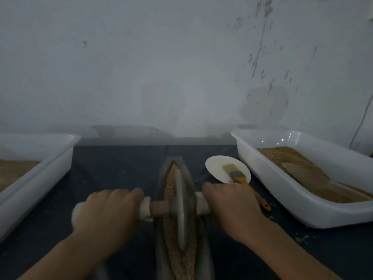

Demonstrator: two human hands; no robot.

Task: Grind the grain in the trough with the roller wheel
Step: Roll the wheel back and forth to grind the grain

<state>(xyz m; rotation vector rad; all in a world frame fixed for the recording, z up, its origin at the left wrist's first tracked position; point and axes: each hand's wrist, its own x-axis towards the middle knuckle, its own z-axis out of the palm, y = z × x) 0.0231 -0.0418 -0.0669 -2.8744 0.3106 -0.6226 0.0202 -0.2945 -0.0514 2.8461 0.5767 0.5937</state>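
Trough: a long, narrow dark trough (161, 199) is laid lengthwise on the dark table (117, 168), midway between the two hands.
Grain: tan grain (169, 180) is spread along the channel, ahead of and behind the wheel.
Roller wheel: the pale roller wheel (179, 207) is stood on edge in the grain, its axle crossing the trough.
Left hand: the left hand (107, 211) is curled over the left handle.
Right hand: the right hand (232, 207) is wrapped around the right handle.
Surroundings: a white tray (298, 207) of grain is set to the right, another tray (36, 174) to the left; a brush (240, 176) is rested on a pale dish (218, 164) just beyond the right hand.
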